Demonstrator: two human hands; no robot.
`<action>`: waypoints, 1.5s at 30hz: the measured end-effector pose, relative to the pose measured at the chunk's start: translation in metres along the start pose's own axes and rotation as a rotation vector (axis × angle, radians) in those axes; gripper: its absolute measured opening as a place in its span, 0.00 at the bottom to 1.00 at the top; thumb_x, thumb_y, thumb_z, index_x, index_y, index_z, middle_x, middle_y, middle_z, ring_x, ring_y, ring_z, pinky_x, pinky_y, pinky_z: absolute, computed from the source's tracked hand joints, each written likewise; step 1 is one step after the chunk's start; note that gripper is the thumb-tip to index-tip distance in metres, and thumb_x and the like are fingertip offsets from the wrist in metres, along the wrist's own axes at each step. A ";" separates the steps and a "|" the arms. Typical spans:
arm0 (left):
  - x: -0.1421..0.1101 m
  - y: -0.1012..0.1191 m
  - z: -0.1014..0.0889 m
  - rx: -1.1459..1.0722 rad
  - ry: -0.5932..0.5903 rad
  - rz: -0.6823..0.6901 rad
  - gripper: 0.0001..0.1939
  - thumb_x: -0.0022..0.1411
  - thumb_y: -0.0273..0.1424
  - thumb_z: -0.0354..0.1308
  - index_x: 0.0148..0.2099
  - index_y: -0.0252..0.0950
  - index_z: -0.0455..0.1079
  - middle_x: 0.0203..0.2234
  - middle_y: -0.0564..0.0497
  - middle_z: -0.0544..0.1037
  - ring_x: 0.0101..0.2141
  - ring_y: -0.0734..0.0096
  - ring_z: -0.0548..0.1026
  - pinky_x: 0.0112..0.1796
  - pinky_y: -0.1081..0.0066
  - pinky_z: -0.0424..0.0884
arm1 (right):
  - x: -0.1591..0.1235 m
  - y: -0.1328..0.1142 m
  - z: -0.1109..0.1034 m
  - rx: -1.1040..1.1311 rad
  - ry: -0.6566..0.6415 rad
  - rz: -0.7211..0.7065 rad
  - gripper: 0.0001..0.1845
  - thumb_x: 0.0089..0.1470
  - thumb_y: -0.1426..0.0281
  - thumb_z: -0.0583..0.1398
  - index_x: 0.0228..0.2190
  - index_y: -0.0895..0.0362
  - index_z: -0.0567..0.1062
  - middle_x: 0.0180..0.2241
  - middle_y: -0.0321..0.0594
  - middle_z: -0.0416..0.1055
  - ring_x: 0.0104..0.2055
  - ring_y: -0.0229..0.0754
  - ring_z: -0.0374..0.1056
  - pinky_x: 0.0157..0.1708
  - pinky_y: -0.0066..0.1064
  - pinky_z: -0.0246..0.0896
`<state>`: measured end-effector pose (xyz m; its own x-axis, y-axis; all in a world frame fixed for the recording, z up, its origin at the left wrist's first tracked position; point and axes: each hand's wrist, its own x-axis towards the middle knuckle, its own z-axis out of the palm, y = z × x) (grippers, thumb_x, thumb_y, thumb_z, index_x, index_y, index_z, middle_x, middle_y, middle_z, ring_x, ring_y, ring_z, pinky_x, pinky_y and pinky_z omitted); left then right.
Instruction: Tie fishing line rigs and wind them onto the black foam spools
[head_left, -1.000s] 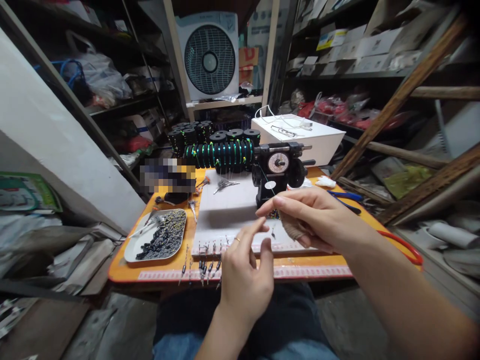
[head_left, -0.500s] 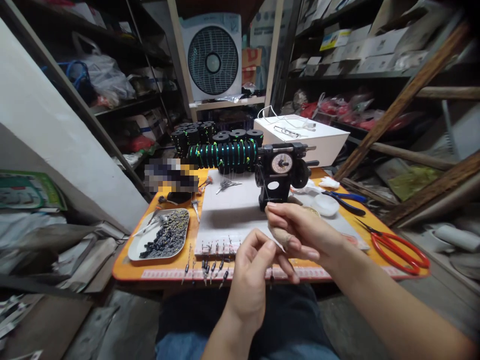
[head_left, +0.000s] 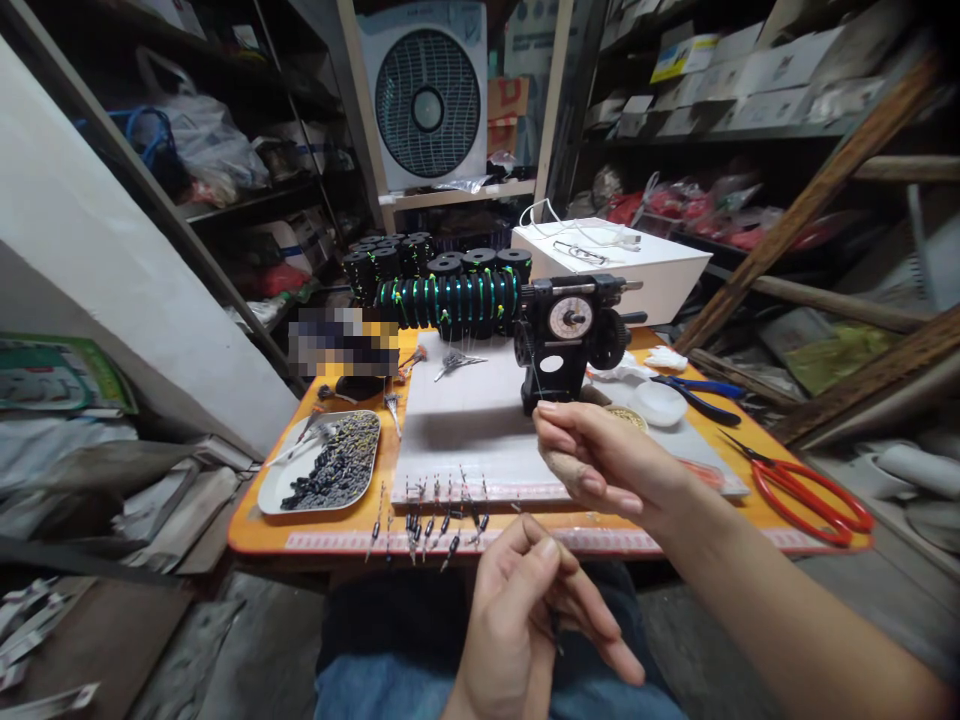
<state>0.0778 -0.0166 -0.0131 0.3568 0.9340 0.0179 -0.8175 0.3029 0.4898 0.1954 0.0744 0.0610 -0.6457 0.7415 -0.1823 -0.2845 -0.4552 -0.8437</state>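
My right hand (head_left: 600, 465) hovers over the front of the white mat (head_left: 480, 420), fingers curled, thumb and forefinger pinching a thin line that runs up to the black winding machine (head_left: 564, 340). Low over my lap, my left hand (head_left: 525, 610) pinches a small dark piece on that line; the piece is too small to name. A row of small weights on wires (head_left: 435, 510) hangs along the mat's front edge. Black spools with green line (head_left: 450, 298) sit on the machine's shaft.
An orange table (head_left: 255, 530) carries a white tray of dark small parts (head_left: 324, 470), a small white dish (head_left: 658, 404), blue-handled pliers (head_left: 697, 392) and red scissors (head_left: 806, 490). A white box (head_left: 611, 262) and a fan (head_left: 427, 95) stand behind. Cluttered shelves close in both sides.
My left hand has dropped from above the mat's front edge down toward my lap, drawing the line out. My right hand moved slightly nearer me. The red scissors have come into view.
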 end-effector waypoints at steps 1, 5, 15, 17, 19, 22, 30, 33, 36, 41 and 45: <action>0.000 -0.004 -0.001 -0.042 -0.019 0.009 0.13 0.67 0.33 0.50 0.31 0.32 0.64 0.18 0.48 0.79 0.15 0.68 0.77 0.15 0.81 0.69 | 0.000 0.000 0.000 0.000 0.002 0.001 0.20 0.60 0.60 0.53 0.20 0.57 0.61 0.11 0.29 0.62 0.06 0.23 0.41 0.04 0.12 0.37; -0.002 -0.016 -0.005 -0.173 -0.085 0.023 0.13 0.69 0.32 0.48 0.33 0.31 0.66 0.22 0.44 0.81 0.18 0.65 0.79 0.16 0.81 0.70 | -0.001 -0.001 0.000 -0.002 0.005 -0.001 0.20 0.59 0.59 0.54 0.20 0.57 0.61 0.11 0.29 0.61 0.05 0.23 0.41 0.05 0.12 0.36; -0.004 -0.018 -0.008 -0.256 -0.141 -0.006 0.16 0.70 0.33 0.45 0.35 0.31 0.69 0.24 0.43 0.82 0.20 0.63 0.80 0.17 0.79 0.73 | -0.002 0.000 -0.002 -0.019 0.013 -0.015 0.20 0.60 0.59 0.54 0.21 0.57 0.62 0.11 0.29 0.62 0.06 0.23 0.41 0.05 0.12 0.35; -0.004 -0.016 -0.007 -0.207 -0.095 -0.006 0.16 0.70 0.34 0.45 0.35 0.31 0.69 0.23 0.44 0.82 0.19 0.63 0.79 0.17 0.79 0.72 | -0.002 0.001 -0.004 -0.052 0.013 -0.037 0.19 0.60 0.58 0.54 0.23 0.58 0.64 0.12 0.29 0.63 0.06 0.23 0.42 0.06 0.13 0.35; -0.005 -0.014 -0.008 -0.140 -0.037 -0.018 0.17 0.71 0.35 0.44 0.40 0.30 0.70 0.23 0.42 0.82 0.19 0.64 0.79 0.18 0.78 0.73 | -0.003 0.002 -0.005 -0.109 0.028 -0.071 0.18 0.60 0.58 0.54 0.25 0.59 0.67 0.12 0.30 0.65 0.06 0.24 0.44 0.06 0.13 0.35; -0.009 -0.010 -0.010 -0.063 0.055 -0.057 0.19 0.71 0.33 0.41 0.51 0.28 0.68 0.29 0.37 0.82 0.22 0.62 0.81 0.22 0.73 0.76 | -0.005 0.007 -0.007 -0.192 0.061 -0.096 0.17 0.60 0.59 0.55 0.30 0.60 0.71 0.13 0.32 0.67 0.07 0.24 0.46 0.07 0.14 0.36; -0.023 -0.002 -0.016 -0.015 0.088 -0.096 0.20 0.71 0.32 0.41 0.51 0.28 0.71 0.40 0.34 0.81 0.30 0.59 0.82 0.30 0.67 0.79 | -0.016 0.037 -0.017 -0.307 0.064 -0.028 0.19 0.61 0.56 0.55 0.40 0.60 0.72 0.14 0.29 0.65 0.08 0.24 0.45 0.08 0.15 0.35; -0.027 -0.004 -0.020 -0.013 0.114 -0.092 0.20 0.71 0.33 0.41 0.50 0.29 0.71 0.39 0.34 0.81 0.29 0.59 0.82 0.29 0.67 0.78 | -0.024 0.047 -0.018 -0.355 0.107 -0.009 0.20 0.61 0.55 0.54 0.41 0.60 0.71 0.15 0.28 0.64 0.08 0.24 0.46 0.08 0.16 0.35; -0.027 -0.007 -0.023 -0.021 0.141 -0.102 0.19 0.71 0.32 0.42 0.50 0.30 0.71 0.39 0.34 0.81 0.29 0.58 0.82 0.29 0.66 0.78 | -0.033 0.056 -0.018 -0.375 0.178 0.000 0.21 0.61 0.54 0.54 0.40 0.60 0.71 0.15 0.28 0.63 0.09 0.24 0.46 0.08 0.16 0.36; -0.024 -0.015 -0.026 -0.012 0.175 -0.140 0.19 0.70 0.33 0.43 0.51 0.29 0.70 0.42 0.33 0.80 0.29 0.58 0.82 0.29 0.66 0.78 | -0.046 0.070 -0.023 -0.452 0.297 -0.059 0.23 0.60 0.52 0.54 0.39 0.60 0.71 0.15 0.28 0.62 0.09 0.25 0.48 0.09 0.17 0.37; -0.032 -0.026 -0.039 -0.033 0.174 -0.207 0.20 0.70 0.36 0.42 0.50 0.29 0.71 0.40 0.35 0.81 0.30 0.57 0.82 0.30 0.64 0.77 | -0.058 0.077 -0.035 -0.476 0.387 -0.084 0.23 0.60 0.51 0.53 0.42 0.58 0.70 0.16 0.29 0.63 0.10 0.27 0.49 0.10 0.19 0.40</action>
<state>0.0695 -0.0472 -0.0608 0.4372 0.8692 -0.2309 -0.7504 0.4941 0.4391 0.2362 0.0136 -0.0108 -0.3058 0.9309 -0.1996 0.0816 -0.1833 -0.9797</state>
